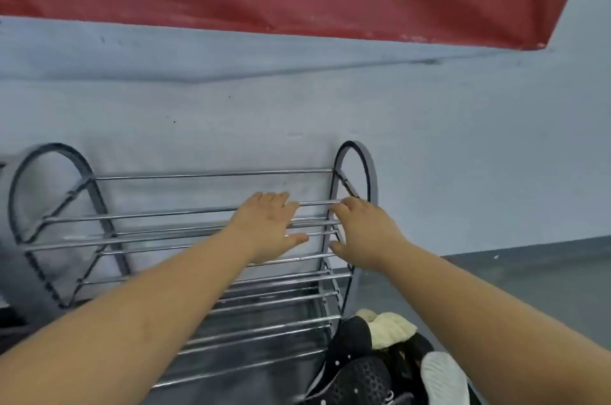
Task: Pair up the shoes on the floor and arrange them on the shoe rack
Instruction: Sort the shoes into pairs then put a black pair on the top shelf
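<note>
head view — both hands, left (269, 226) and right (365, 232), flat-fingered over the bare shoe rack (211, 176) — shoes (373, 368) floor-bound beside it

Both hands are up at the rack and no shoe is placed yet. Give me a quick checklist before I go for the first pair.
1. Left hand free: ok, fingers straight, flat over the upper rails, holding nothing.
2. Right hand free: ok, open at the rack's right end.
3. Chrome-rail shoe rack with black looped end frames has room: ok, no shoes on the visible rails.
4. Rack upright against the pale blue wall: ok.
5. Shoes within reach: ok, black mesh shoes and a cream fuzzy slipper lie on the floor by the rack's right foot.
6. Matching pairs identified: cannot tell, the pile is partly hidden by the right forearm.
</note>
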### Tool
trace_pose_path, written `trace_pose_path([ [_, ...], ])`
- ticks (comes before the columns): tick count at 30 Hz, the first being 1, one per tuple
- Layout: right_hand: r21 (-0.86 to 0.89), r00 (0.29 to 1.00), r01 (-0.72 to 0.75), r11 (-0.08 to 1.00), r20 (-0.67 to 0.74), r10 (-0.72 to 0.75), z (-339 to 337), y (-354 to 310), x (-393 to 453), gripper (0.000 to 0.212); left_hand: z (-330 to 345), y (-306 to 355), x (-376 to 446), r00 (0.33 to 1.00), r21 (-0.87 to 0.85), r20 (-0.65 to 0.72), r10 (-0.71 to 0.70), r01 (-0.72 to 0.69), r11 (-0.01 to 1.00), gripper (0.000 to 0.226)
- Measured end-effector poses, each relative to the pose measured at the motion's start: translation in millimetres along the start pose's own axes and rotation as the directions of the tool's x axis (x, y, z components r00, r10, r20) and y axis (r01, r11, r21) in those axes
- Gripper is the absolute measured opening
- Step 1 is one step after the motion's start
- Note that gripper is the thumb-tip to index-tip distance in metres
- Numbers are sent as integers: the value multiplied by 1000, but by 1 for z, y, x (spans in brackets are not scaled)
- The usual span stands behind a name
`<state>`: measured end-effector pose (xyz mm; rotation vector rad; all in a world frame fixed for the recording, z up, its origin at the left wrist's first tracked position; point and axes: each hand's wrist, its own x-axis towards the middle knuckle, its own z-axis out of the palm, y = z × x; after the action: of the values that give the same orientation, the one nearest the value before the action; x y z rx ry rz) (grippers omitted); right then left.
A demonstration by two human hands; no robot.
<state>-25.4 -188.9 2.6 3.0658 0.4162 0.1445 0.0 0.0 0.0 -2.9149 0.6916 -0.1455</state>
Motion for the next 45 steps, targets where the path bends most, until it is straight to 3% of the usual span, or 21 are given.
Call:
trace_pose_path([
  [6, -14, 997, -83, 996, 2, 83, -15, -7, -86, 62, -27, 51, -59, 990, 33, -60, 125, -123, 992, 71],
  [13, -22, 989, -137, 990, 51, 138, -15, -37, -190, 67, -46, 90, -145, 990, 27, -40, 134, -133, 991, 74],
  [18, -15, 990, -136, 991, 46, 136, -9, -53, -242, 64, -34, 106, -203, 991, 4, 3, 131, -131, 991, 74],
  [24, -31, 979, -130, 991, 153, 133, 25, -71, -278, 66, -2, 115, -243, 990, -30, 22, 136, -136, 990, 73],
  [33, -18, 931, -268, 963, 251, 264, 58, -76, -299, 65, 46, 104, -248, 982, -27, 94, 162, -160, 987, 74],
  [45, -28, 901, -225, 974, 374, 218, 112, -33, -274, 62, 114, 134, -192, 957, -86, 211, 198, -183, 979, 71],
])
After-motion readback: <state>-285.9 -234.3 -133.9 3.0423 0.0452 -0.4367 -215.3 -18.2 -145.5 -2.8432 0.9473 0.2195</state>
